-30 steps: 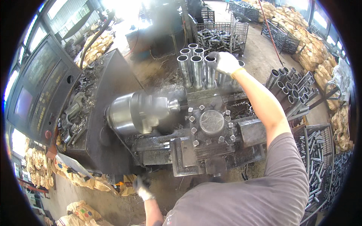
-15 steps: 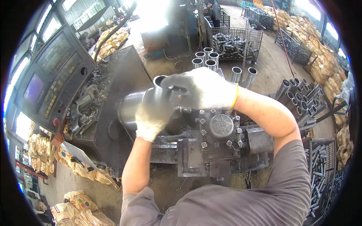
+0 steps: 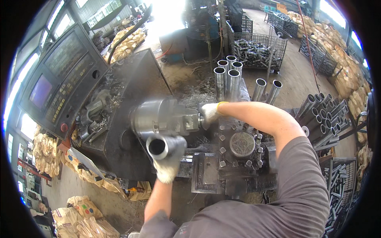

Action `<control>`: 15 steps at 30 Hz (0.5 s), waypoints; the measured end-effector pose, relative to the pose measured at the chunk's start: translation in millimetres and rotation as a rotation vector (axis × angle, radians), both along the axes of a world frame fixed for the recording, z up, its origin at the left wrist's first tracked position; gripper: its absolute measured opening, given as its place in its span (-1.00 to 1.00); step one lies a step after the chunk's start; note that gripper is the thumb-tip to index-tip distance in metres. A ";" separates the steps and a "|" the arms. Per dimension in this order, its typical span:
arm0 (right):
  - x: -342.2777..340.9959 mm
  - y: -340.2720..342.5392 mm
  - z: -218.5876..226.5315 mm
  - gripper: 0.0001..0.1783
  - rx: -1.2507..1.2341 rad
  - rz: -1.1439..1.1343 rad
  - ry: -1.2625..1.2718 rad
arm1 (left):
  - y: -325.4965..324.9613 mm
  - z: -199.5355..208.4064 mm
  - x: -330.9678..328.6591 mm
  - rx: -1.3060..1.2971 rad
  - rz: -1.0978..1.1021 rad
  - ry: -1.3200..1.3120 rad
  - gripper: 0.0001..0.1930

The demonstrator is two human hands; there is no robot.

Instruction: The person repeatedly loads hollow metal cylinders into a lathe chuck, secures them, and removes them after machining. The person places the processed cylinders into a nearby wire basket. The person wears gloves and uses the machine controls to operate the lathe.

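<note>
My gloved left hand (image 3: 167, 168) grips a thick metal tube (image 3: 174, 146), its open end facing up and left, on the near side of the lathe chuck (image 3: 149, 115). The tube and hand are slightly blurred. My gloved right hand (image 3: 211, 112) is at the right end of the chuck jaws (image 3: 186, 121), its fingers curled beside a short shiny round piece. What those fingers hold is mostly hidden. Just right of that hand stands the dark tool post (image 3: 242, 144) with a round cap and several square-headed bolts.
Several upright tubes (image 3: 234, 81) stand behind the tool post, two more (image 3: 260, 89) beside them. A stack of tubes (image 3: 323, 115) lies at the right. A control panel (image 3: 59, 83) rises at the left. Wire bins (image 3: 260, 49) of metal parts and brown sacks (image 3: 77, 216) stand around.
My left hand has brought the tube from above the chuck down toward me, tilting it. My right hand has left the tube and lowered to the jaws' right end. The view has shifted slightly.
</note>
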State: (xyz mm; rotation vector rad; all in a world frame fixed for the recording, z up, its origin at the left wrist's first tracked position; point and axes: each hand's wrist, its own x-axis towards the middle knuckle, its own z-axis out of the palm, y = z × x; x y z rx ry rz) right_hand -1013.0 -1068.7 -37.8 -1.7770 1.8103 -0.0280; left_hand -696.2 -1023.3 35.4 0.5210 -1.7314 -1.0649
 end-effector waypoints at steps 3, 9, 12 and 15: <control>-18.5 11.3 26.5 -0.39 0.347 -0.116 -0.381 | 22.1 -62.1 28.8 0.147 0.050 -0.068 -0.73; 6.3 13.8 33.8 -0.23 0.181 0.021 -0.011 | 56.5 -131.1 33.4 0.337 -0.159 -0.272 -0.56; -9.4 23.0 36.4 -0.26 0.240 0.068 0.034 | 63.3 -145.8 26.5 0.293 -0.246 -0.277 -0.46; -33.0 62.3 52.5 -0.42 -0.129 0.108 0.469 | 64.1 -167.9 22.1 0.177 -0.236 -0.456 -0.48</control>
